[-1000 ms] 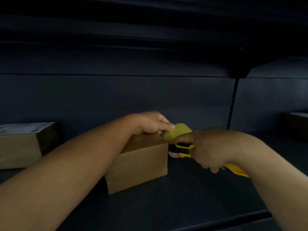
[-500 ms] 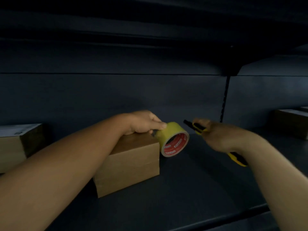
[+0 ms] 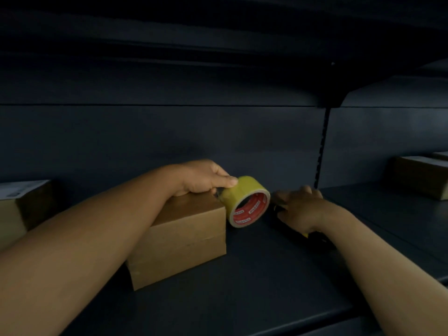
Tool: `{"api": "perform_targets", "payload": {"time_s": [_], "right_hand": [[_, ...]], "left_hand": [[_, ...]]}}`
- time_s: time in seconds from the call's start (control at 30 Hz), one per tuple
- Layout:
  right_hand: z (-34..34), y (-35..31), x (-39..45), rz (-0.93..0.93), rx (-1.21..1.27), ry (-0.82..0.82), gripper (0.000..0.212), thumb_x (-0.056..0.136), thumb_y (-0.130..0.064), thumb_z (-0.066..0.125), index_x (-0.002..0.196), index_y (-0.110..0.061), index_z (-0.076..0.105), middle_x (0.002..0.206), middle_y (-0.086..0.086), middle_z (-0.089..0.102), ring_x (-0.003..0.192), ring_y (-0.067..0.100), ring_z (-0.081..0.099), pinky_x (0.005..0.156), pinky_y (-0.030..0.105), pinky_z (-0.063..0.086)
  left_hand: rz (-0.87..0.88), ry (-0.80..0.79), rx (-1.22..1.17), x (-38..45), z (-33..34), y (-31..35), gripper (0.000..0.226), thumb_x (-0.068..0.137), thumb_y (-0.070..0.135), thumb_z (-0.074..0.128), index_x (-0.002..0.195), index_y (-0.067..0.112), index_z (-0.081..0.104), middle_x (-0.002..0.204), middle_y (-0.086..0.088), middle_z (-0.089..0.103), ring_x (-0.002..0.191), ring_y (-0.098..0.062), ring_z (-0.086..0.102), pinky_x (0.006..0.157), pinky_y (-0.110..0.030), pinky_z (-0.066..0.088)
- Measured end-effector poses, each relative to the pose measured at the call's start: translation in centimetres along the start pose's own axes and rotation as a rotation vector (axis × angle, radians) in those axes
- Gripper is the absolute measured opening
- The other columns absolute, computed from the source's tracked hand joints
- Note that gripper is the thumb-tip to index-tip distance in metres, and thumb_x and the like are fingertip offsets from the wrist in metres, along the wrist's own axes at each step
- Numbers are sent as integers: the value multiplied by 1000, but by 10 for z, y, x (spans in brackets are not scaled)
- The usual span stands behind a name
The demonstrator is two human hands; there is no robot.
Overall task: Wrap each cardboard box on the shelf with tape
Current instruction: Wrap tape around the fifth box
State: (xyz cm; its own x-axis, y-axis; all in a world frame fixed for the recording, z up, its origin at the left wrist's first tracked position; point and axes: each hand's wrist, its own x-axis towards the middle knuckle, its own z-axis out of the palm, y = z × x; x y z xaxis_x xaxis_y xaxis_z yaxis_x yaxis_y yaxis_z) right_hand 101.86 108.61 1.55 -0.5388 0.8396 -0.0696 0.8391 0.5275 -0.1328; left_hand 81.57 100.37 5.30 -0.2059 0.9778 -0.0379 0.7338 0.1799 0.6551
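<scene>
1. Under the left hand (image 3: 206,177) sits a cardboard box (image 3: 179,236) on the dark shelf (image 3: 254,287); the hand rests on the box's top far corner, its fingers curled over a roll of tape (image 3: 244,202) and holding it against the box's right end.
2. Between the two hands, the roll stands on edge, its red core facing the camera, touching the box's upper right corner.
3. Just right of the roll, the right hand (image 3: 300,209) lies low on the shelf with its fingers bent over a dark and yellow cutter (image 3: 306,235), mostly hidden beneath it; whether it grips the tool or only rests on it, I cannot tell.
4. Well left of the left arm is a second box (image 3: 21,204) with a white label on top, and well right of the right hand are more boxes (image 3: 421,175).
5. As a judgement: any tape on the near box is too hard to make out in this light, and the other boxes show no clear wrapping, so most of the task looks undone.
</scene>
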Motion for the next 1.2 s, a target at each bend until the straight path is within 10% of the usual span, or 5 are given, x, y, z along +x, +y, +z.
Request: {"api": "perform_targets", "payload": {"time_s": [0.23,0.53,0.9,1.1,1.2], "right_hand": [[-11,-48,-26,-515,328,300,38,82,-29,65,110,-38,40,107,-7,33,110,12,33,99,28,33],[14,-66,-13,-498,210,645,27,90,-34,58,106,-13,56,113,4,43,107,18,41,89,23,39],[15,-66,-10,-380,438,666,15,95,-21,49,98,-7,52,97,-1,41,101,18,51,81,19,38],[10,-60,-10,-349,444,634,12,96,-20,47,97,-8,47,103,4,45,97,19,52,72,18,37],[7,-60,-9,-309,260,604,25,97,-20,43,114,-2,46,122,14,46,107,21,52,81,25,44]], "left_hand": [[30,21,-16,1,2,-1,20,89,34,62,71,25,66,56,11,55,60,-7,50,66,-25,41],[63,7,-54,2,2,-2,22,92,29,60,72,23,66,48,18,56,54,-2,49,58,-19,41],[56,-2,-3,1,1,2,42,94,51,46,64,25,60,58,8,54,60,-8,48,68,-26,39],[84,-193,-186,-3,-4,3,47,57,33,67,87,-3,64,78,-7,58,71,-14,53,72,-28,41],[55,-231,-108,-3,-8,-2,51,77,13,69,125,0,58,102,-5,63,90,-13,59,83,-23,48]]}}
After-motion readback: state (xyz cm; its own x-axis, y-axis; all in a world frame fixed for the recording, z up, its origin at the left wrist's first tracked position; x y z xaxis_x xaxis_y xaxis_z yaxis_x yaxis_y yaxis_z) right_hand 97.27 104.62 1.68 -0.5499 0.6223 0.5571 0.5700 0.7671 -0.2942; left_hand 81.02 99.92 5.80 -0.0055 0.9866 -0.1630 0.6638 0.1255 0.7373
